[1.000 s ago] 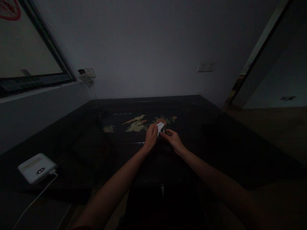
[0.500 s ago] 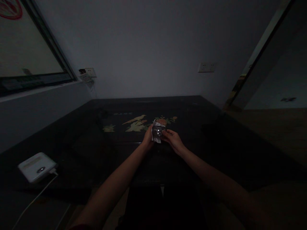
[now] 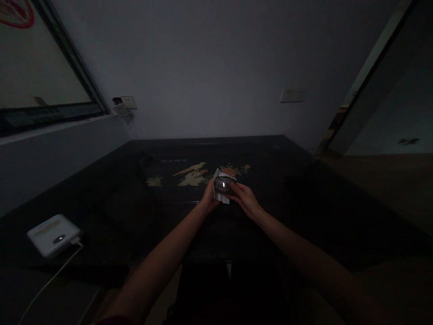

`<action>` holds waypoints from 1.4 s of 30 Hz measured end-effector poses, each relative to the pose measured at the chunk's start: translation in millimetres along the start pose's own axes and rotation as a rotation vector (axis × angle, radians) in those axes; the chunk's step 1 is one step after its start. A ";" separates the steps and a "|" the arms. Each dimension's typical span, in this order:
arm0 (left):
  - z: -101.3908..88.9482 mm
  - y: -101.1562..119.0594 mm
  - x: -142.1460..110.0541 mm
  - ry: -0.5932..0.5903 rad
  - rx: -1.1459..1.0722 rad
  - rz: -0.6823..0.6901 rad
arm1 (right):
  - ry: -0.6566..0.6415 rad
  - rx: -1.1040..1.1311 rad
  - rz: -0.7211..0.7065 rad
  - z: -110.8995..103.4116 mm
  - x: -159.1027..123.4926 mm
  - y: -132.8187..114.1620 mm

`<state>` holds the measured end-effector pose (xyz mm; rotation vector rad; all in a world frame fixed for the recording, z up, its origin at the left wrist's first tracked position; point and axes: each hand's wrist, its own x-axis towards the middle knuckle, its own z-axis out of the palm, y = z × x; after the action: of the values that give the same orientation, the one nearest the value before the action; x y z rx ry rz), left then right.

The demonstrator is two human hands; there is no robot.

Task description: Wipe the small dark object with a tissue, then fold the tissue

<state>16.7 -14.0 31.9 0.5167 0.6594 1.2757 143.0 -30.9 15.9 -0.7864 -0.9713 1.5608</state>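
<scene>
Over the dark table, a small rounded shiny object (image 3: 223, 183), dark grey or see-through, is held between both hands; its exact kind is too dim to make out. A white crumpled sheet (image 3: 221, 198), like a tissue or wipe, lies behind and under it on the left. My left hand (image 3: 209, 197) is closed around the sheet and the object's left side, its fingers mostly hidden. From the right, my right hand (image 3: 246, 197) pinches the object, thumb on top and fingers below.
The black table (image 3: 162, 239) bears a painted bird-and-flower picture (image 3: 192, 177). On its left stands a white box-shaped device (image 3: 54, 235) with a white cable (image 3: 50, 280). Wall sockets (image 3: 292, 95) sit on the wall behind; a window (image 3: 43, 54) is at the left.
The shiny object has turned slightly in my hands, and its bright reflection has changed shape. The white sheet shows a little more below it. Both hands keep hold in nearly the same place.
</scene>
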 end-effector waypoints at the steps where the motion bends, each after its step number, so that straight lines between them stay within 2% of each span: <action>1: -0.7 -0.5 0.6 0.017 0.005 0.009 | 0.002 -0.004 -0.002 0.1 0.0 0.0; 7: -11.0 -6.5 6.5 0.159 0.103 0.135 | 0.011 -0.028 -0.013 0.5 0.9 -0.3; 13: -12.3 -5.4 5.1 0.242 0.368 0.349 | 0.064 -0.062 0.009 -1.1 3.1 2.0; 18: -6.9 -2.3 -5.9 0.091 0.636 0.540 | 0.101 -0.089 0.012 -2.5 4.4 4.8; 22: -5.4 -2.6 -11.0 0.043 0.765 0.639 | 0.108 -0.118 0.005 -3.4 5.5 6.9; 26: -3.6 -1.4 -12.9 0.030 0.731 0.626 | 0.091 -0.125 0.003 -3.5 4.8 7.2; 37: -4.9 1.6 -3.7 0.117 0.662 0.475 | 0.122 -0.211 -0.009 -1.5 2.1 4.1; 42: -10.0 0.7 1.8 0.162 0.599 0.399 | 0.119 -0.139 0.022 -2.3 3.2 4.9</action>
<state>9.5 -12.1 25.0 1.0842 1.1253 1.4977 142.2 -27.8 10.5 -0.9795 -0.9942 1.4589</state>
